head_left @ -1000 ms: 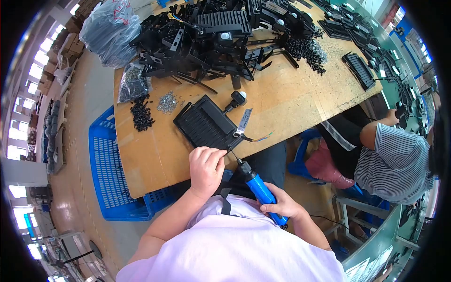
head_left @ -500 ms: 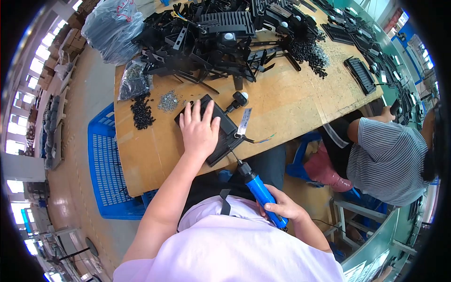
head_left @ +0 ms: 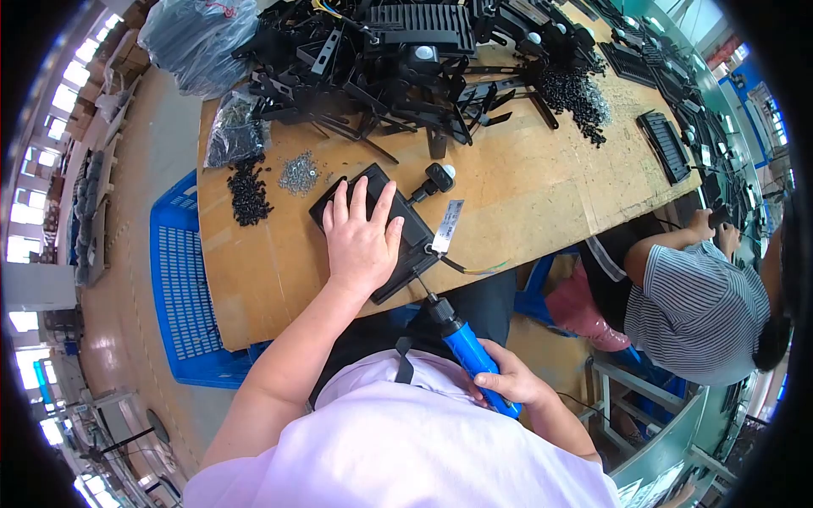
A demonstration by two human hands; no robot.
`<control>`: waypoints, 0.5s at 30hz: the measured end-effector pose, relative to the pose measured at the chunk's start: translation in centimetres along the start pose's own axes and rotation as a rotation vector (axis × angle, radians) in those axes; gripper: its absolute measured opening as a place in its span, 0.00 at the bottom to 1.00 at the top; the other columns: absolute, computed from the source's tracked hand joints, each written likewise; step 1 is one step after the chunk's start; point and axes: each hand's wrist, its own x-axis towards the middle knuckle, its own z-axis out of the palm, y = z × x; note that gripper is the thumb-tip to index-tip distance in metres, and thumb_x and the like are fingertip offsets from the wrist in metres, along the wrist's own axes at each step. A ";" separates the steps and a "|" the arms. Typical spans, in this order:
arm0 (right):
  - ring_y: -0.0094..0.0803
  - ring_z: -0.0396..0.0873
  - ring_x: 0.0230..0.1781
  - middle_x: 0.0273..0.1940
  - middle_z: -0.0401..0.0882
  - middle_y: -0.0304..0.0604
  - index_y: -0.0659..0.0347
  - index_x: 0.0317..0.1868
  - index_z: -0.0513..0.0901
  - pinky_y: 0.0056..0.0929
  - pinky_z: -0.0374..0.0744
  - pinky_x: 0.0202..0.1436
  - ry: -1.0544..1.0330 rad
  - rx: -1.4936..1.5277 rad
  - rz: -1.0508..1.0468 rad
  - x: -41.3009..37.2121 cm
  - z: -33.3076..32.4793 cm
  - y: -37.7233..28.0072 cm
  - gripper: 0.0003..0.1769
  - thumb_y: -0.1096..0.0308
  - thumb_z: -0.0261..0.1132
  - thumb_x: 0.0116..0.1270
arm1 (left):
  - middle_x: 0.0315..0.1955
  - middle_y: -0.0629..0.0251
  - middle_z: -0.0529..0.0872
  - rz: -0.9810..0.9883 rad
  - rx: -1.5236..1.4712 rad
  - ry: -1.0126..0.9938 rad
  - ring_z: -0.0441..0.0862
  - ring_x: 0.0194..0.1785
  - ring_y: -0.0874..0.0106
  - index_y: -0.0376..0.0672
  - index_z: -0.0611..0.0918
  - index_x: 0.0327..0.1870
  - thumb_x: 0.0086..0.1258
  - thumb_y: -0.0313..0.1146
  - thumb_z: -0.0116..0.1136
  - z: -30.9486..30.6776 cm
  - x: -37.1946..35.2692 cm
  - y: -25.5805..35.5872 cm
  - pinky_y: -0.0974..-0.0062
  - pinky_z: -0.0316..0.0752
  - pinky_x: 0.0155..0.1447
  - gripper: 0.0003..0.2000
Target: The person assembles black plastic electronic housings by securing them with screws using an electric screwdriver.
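A black flat floodlight (head_left: pixel 413 230) with a round motion sensor (head_left: pixel 438 179) lies tilted at the near table edge. My left hand (head_left: pixel 362 241) rests on it, palm down with fingers spread. From its near corner come a white tag (head_left: pixel 447 225) and a short cable with coloured wire ends. In my right hand (head_left: pixel 511 381) is a blue electric screwdriver (head_left: pixel 467 347), the fingers wrapped round its body. Its bit points up to the floodlight's near edge and seems to touch it; the exact contact spot is too small to make out.
Black brackets and lamp housings (head_left: pixel 423 35) are heaped at the back. Small black screws (head_left: pixel 247 195), silver washers (head_left: pixel 300 173) and plastic bags (head_left: pixel 199 42) lie at left. A blue crate (head_left: pixel 182 288) stands beside the table (head_left: pixel 525 207). A co-worker (head_left: pixel 694 313) sits at right.
The camera view has shifted slightly. My hands, the floodlight and the screwdriver keep nearly the same arrangement. At right, the co-worker's hands have moved, and both now show.
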 end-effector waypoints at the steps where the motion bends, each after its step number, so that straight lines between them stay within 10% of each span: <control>1: 0.27 0.79 0.34 0.39 0.76 0.42 0.67 0.76 0.60 0.29 0.81 0.36 -0.005 0.016 0.010 0.0 -0.1 -0.1 0.48 0.49 0.75 0.68 | 0.71 0.47 0.72 -0.001 0.003 -0.009 0.66 0.73 0.43 0.52 0.75 0.74 0.75 0.42 0.58 0.0 0.1 0.0 0.44 0.60 0.75 0.26; 15: 0.27 0.78 0.42 0.46 0.79 0.43 0.64 0.71 0.68 0.26 0.79 0.43 -0.061 0.031 0.111 0.7 -2.1 -0.8 0.49 0.42 0.78 0.60 | 0.71 0.45 0.72 -0.022 -0.051 -0.069 0.64 0.74 0.40 0.54 0.75 0.74 0.74 0.44 0.60 -0.1 0.3 -0.2 0.43 0.59 0.75 0.27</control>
